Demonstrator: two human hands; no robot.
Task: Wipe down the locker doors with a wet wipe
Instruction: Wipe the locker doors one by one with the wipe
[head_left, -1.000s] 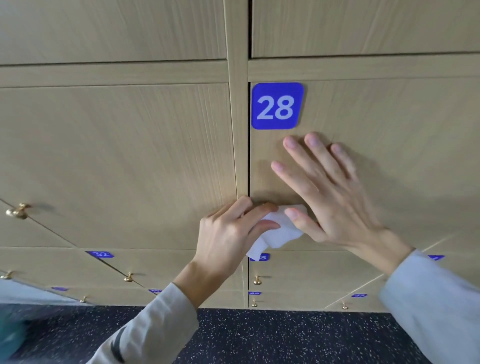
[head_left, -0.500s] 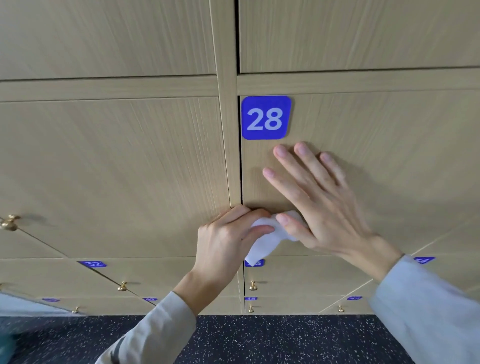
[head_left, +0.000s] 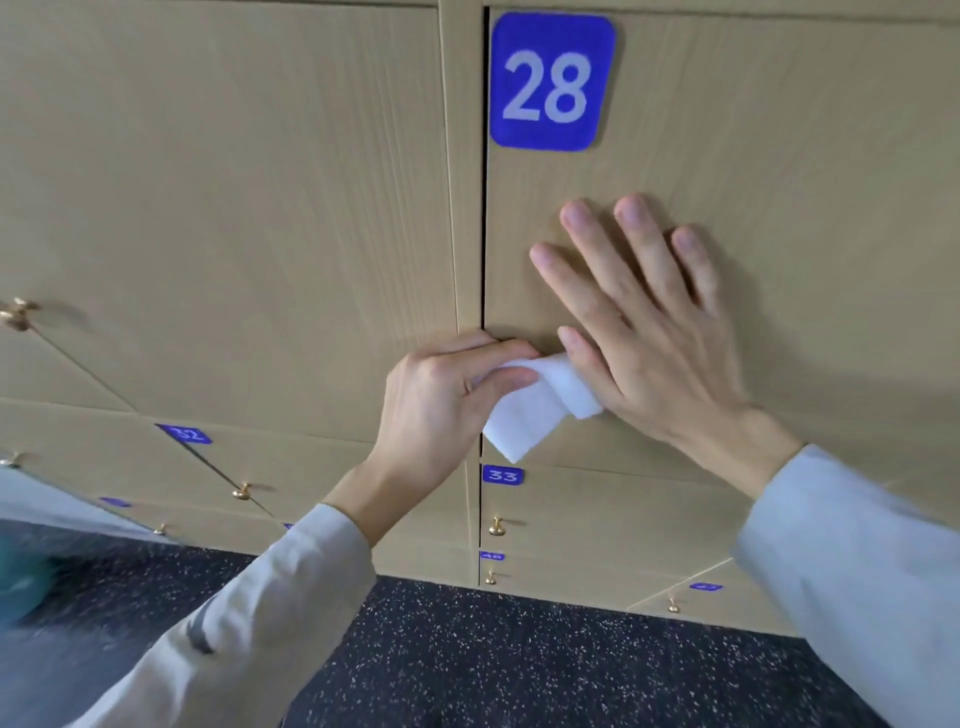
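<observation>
A light wood locker door (head_left: 779, 156) carries a blue label 28 (head_left: 551, 83) in its upper left corner. My left hand (head_left: 441, 400) pinches a folded white wet wipe (head_left: 535, 415) at the door's lower left corner, by the dark gap beside the door. My right hand (head_left: 639, 332) lies flat on the door with fingers spread, its thumb touching the wipe's upper edge. Part of the wipe is hidden under both hands.
The neighbouring door (head_left: 234, 208) at left has a brass knob (head_left: 18, 313). Below are smaller doors labelled 32 (head_left: 188, 434) and 33 (head_left: 503, 475), with brass knobs (head_left: 497, 527). Dark speckled floor (head_left: 493, 660) runs along the bottom. A blurred teal object (head_left: 21, 582) sits at lower left.
The view has moved down and closer, so label 28 now sits higher and larger. Both hands and the wipe stay at the door's lower left corner.
</observation>
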